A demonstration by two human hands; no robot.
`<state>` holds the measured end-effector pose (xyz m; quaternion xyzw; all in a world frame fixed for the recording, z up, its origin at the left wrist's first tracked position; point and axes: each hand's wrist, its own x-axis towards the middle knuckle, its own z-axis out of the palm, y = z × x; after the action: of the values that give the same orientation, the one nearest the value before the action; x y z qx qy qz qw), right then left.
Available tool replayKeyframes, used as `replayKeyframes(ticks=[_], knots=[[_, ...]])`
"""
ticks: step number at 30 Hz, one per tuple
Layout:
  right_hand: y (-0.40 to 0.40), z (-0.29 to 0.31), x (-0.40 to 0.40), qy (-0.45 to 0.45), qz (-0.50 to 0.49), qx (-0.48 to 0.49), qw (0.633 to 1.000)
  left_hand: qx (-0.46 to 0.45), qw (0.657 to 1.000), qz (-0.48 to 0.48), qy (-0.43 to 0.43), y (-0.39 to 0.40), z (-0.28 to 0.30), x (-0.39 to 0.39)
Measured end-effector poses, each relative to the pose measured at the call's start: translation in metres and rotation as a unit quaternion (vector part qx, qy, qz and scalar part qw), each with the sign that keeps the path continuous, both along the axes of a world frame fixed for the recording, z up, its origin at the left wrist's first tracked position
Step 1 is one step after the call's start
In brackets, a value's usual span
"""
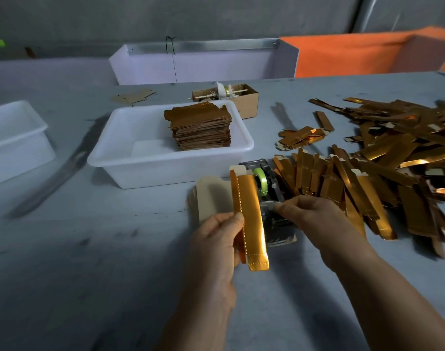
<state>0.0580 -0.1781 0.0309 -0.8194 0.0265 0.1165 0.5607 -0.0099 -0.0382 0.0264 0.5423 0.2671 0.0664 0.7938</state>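
My left hand (220, 239) grips a long gold foil carton (250, 221), folded flat, with its beige inner flap (212, 196) spread out to the left. Just right of the carton, my right hand (310, 214) pinches a piece of clear tape (268, 205). Behind the carton stands a tape dispenser (269, 188) with a green roll (261, 179). The carton hides part of the dispenser.
A white tub (130, 160) holds a stack of flat gold cartons (201, 127). A big pile of folded gold cartons (383, 158) covers the table's right side. Another white tub (13, 138) sits far left. A small cardboard box (246, 100) stands behind.
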Motion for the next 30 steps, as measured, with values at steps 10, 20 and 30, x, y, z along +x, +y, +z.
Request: replayKeyframes(ticks=[10,20,30], knots=[[0.006,0.008,-0.002,0.012,0.009,0.0,1.0,0.034,0.999,-0.028,-0.018,-0.014,-0.002,0.012],[0.005,0.004,-0.014,0.054,-0.04,0.236,0.969,0.1,0.993,-0.07,-0.004,-0.019,-0.004,0.013],[0.006,-0.017,-0.029,-0.145,-0.067,-0.114,0.981,0.107,0.992,-0.073,-0.014,-0.016,-0.004,0.014]])
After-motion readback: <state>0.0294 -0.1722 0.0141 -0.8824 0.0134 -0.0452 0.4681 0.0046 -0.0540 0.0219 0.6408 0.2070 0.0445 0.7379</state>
